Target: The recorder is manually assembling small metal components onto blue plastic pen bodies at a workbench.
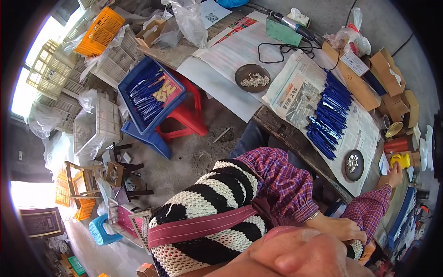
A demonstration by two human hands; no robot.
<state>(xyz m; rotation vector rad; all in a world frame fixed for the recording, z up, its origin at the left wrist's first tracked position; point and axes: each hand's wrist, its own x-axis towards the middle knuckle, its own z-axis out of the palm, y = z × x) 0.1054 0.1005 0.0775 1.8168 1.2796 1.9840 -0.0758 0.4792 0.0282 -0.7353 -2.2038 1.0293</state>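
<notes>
My right hand (394,176) reaches out at the far right, its fingers closed at the lower edge of a small yellow cup-like object (400,160). My left hand (339,228) lies across my body against the plaid sleeve (373,207) of my right arm, with its fingers curled on the cloth; the fingertips are partly hidden. On newspaper (295,90) before me, a long row of thin dark-blue sticks (330,111) lies side by side. A small dark dish (354,174) with pale bits stands near the sticks' lower end, and a larger brown dish (247,76) holds more pale pieces.
A blue crate (177,99) of similar blue sticks rests on a red stool (189,117). A handheld tool (300,30) with a black cord lies at the table's back. Cardboard boxes (390,69) and a red-brown can (399,144) line the right side. Stacked plastic crates (99,120) stand left.
</notes>
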